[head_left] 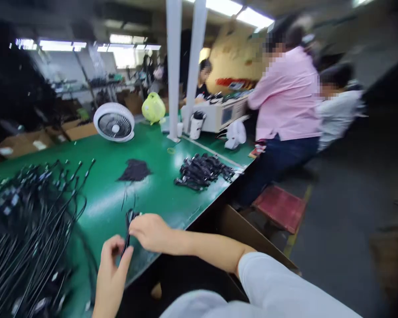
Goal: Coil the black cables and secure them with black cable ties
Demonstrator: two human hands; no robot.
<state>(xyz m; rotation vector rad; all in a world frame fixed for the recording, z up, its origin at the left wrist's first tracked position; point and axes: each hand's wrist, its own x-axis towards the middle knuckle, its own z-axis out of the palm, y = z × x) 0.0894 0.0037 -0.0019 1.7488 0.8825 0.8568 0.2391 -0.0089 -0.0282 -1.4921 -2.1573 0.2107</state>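
Note:
Between my two hands is a black cable (128, 224), folded into a small bundle just above the green table. My left hand (112, 260) grips its lower end between thumb and fingers. Higher up, the fingers of my right hand (150, 232) are closed on the same bundle, hiding part of it. Beyond the hands lies a small pile of short black ties (135, 170), with a few loose strands trailing toward me. To the left spreads a large heap of long black cables (29, 238) with connectors at their ends.
A pile of bundled black cables (204, 171) sits near the table's right edge. Farther back stand a white fan (114, 123), a green-yellow fan (153, 108), a cup (197, 126) and white posts (174, 70). A person in pink (288, 95) stands right, by a red stool (280, 206).

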